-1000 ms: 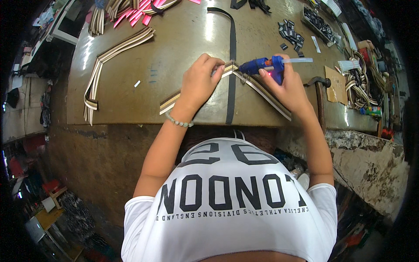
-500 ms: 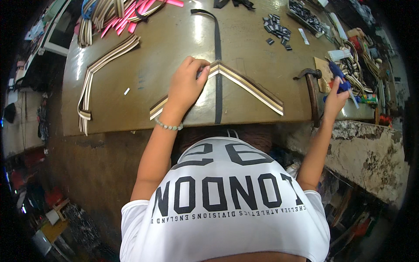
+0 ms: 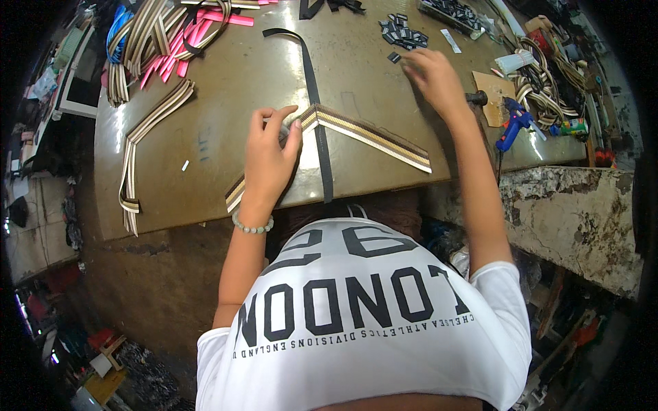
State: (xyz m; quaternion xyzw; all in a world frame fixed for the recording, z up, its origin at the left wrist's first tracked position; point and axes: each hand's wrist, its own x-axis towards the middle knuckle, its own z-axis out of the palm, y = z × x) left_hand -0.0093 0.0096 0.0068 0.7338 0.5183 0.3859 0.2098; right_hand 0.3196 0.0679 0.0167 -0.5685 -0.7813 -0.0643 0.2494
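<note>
A V-shaped strap with brown, gold and white stripes (image 3: 373, 137) lies near the table's front edge, its peak over a black strap (image 3: 314, 89) running away from me. My left hand (image 3: 271, 147) rests on the V's left arm, beside the peak, covering part of it. Its thumb and forefinger are apart; a greyish patch between them is unclear. Farther right, my right hand (image 3: 433, 79) reaches across the table with fingers apart. Its fingertips are close to a small black label (image 3: 394, 57), in front of a pile of similar labels (image 3: 404, 34).
A blue glue gun (image 3: 514, 125) lies at the right beside brown cardboard (image 3: 495, 96). My right forearm partly hides a hammer (image 3: 476, 98). A folded striped strap (image 3: 131, 157) lies at left, below striped and pink bundles (image 3: 161, 48). A tray of labels (image 3: 452, 17) stands farther back.
My right hand has let go of the glue gun, now on the table, and moved left to the black labels. My left hand stays by the V's peak. The whole view has shifted.
</note>
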